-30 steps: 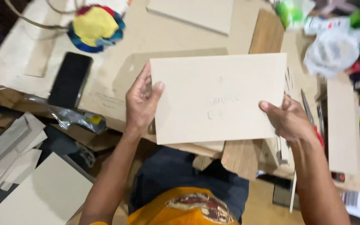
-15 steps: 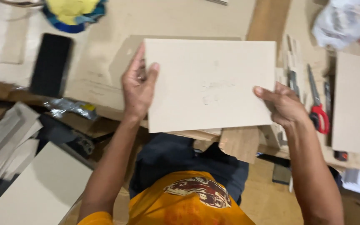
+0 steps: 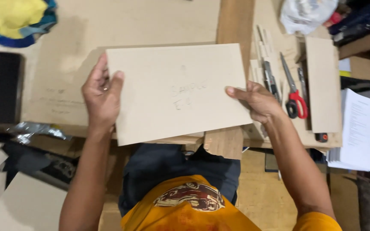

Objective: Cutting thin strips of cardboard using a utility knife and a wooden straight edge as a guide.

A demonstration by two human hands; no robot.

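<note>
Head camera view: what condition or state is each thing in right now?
Pale board: held up flat by both short ends, faint pencil marks on its face.
Left hand: gripping the board's left end.
Right hand: gripping its right end.
Red-handled scissors: closed, lying on the bench.
Black phone: screen dark, lying flat.
White paper stack: lying flat.

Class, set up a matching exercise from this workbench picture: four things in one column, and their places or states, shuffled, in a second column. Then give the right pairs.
1. beige board
2. scissors
3. black phone
4. stack of white papers

A. far left on the bench
B. held at both ends by left hand and right hand
C. far right
D. lying just right of the right hand

Pairs: 1-B, 2-D, 3-A, 4-C
</note>
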